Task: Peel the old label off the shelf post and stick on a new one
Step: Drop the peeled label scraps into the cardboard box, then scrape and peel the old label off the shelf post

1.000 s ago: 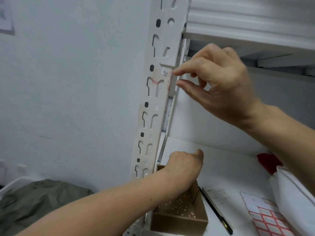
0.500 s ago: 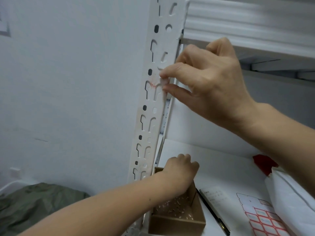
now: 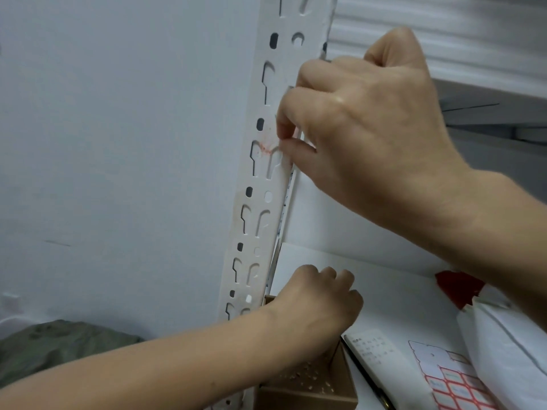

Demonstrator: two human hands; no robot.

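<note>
The white slotted shelf post (image 3: 260,202) runs up the middle of the view. Faint red residue (image 3: 265,147) marks its front face beside a slot. My right hand (image 3: 370,128) reaches in from the right, with thumb and forefinger pinched together against the post just right of that residue. The fingertips cover the old label's remnant. My left hand (image 3: 316,300) is curled into a loose fist over the far rim of a small brown cardboard box (image 3: 307,395) that holds several white paper scraps. A sheet of red-bordered new labels (image 3: 453,383) lies on the shelf board.
On the white shelf board (image 3: 384,279) lie a black pen (image 3: 370,383), a printed paper slip (image 3: 370,347), a red object (image 3: 455,287) and a white bag (image 3: 509,350). The upper shelf (image 3: 444,39) overhangs my right hand. A green cloth (image 3: 59,341) sits low left by the wall.
My right hand has moved left from the post's edge onto its front face, and now covers the label remnant. My left hand has settled a little lower over the box.
</note>
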